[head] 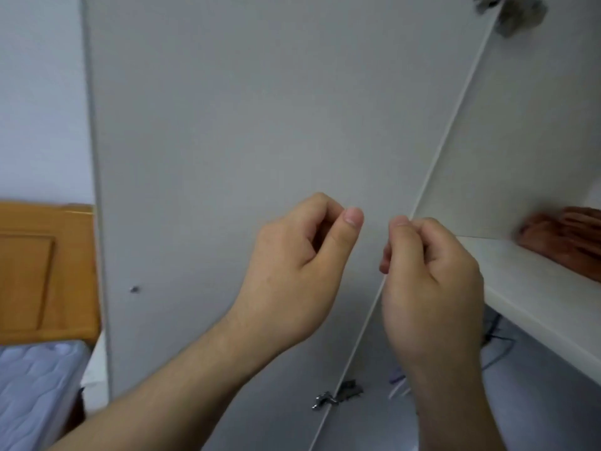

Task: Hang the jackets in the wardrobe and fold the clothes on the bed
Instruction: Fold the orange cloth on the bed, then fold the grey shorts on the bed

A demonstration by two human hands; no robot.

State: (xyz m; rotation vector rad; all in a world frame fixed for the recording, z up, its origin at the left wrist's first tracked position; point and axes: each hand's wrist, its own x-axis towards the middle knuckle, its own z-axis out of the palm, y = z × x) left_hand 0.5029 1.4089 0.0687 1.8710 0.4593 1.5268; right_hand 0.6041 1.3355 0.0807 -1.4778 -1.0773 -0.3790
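Observation:
I stand at the white wardrobe, facing the inside of its open door (pixel 227 125). My left hand (pixel 292 271) is raised in front of the door with fingers curled and thumb against the forefinger, and nothing shows in it. My right hand (pixel 429 271) is beside it, at the door's hinge edge, fingers curled the same way, holding nothing that I can see. The two thumbs are a short gap apart. An orange-brown folded garment (pixel 562 242) lies on the wardrobe shelf (pixel 536 307) to the right. No jacket is in sight.
A bed with a pale quilted mattress (pixel 32 392) and a wooden headboard (pixel 42 271) stands at the lower left. Metal hinges (pixel 338 393) show on the door low down and at the top right (pixel 517 11). Dark hanger wires (pixel 494 340) hang under the shelf.

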